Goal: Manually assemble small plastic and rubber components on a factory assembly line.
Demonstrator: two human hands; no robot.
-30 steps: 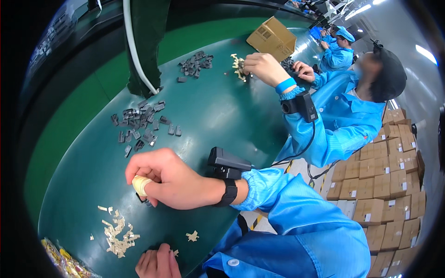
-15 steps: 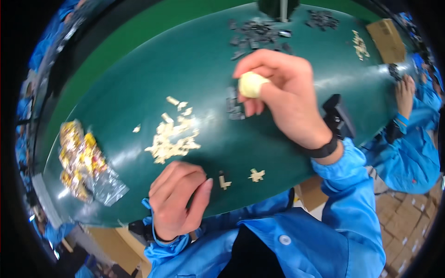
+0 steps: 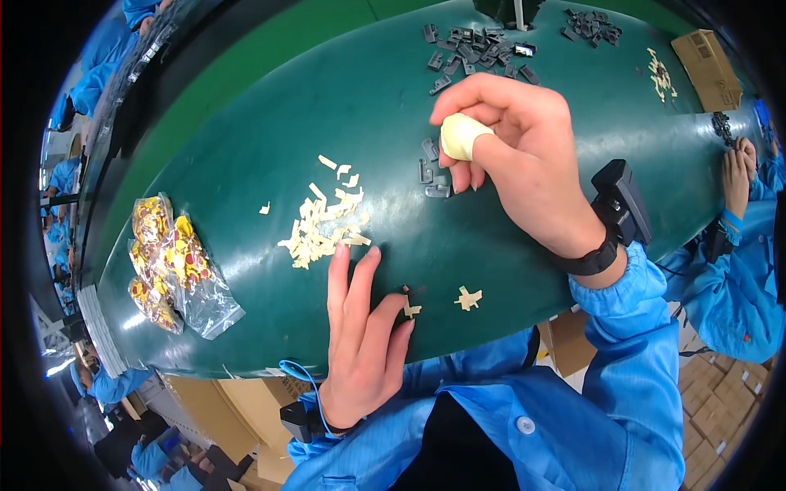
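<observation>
1. Head view: I look down on a green tabletop (image 3: 385,139), taking its far side as twelve o'clock on a dial centred in the scene.
2. The person's right hand (image 3: 524,155) is at two o'clock, curled over, with a pale yellow finger cot (image 3: 461,137) on its thumb. The fingers bend in close to the thumb; whether they grip anything I cannot tell, as the hand hides the space between.
3. Just beside those fingers, toward one o'clock, a few small dark grey plastic parts (image 3: 426,170) lie on the tabletop.
4. The left hand (image 3: 364,360) reaches up from six o'clock, palm down, fingers stretched and spread, with nothing visible in its hold. Two fingertips come to the near edge of a loose heap of cream strips (image 3: 315,233), which sits between nine and ten o'clock; whether they touch it I cannot tell.
5. Just beside the left thumb and index finger, between five and six o'clock, lies a small L-shaped cream piece (image 3: 411,309). A star-like cream cluster (image 3: 468,299) lies apart from it at four.
6. Farther off at one o'clock spreads a larger pile of dark grey parts (image 3: 479,51).
7. Clear bags with yellow and red contents (image 3: 184,262) lie at nine.
8. A brown cardboard box (image 3: 706,69) stands at two, beyond the right hand.
</observation>
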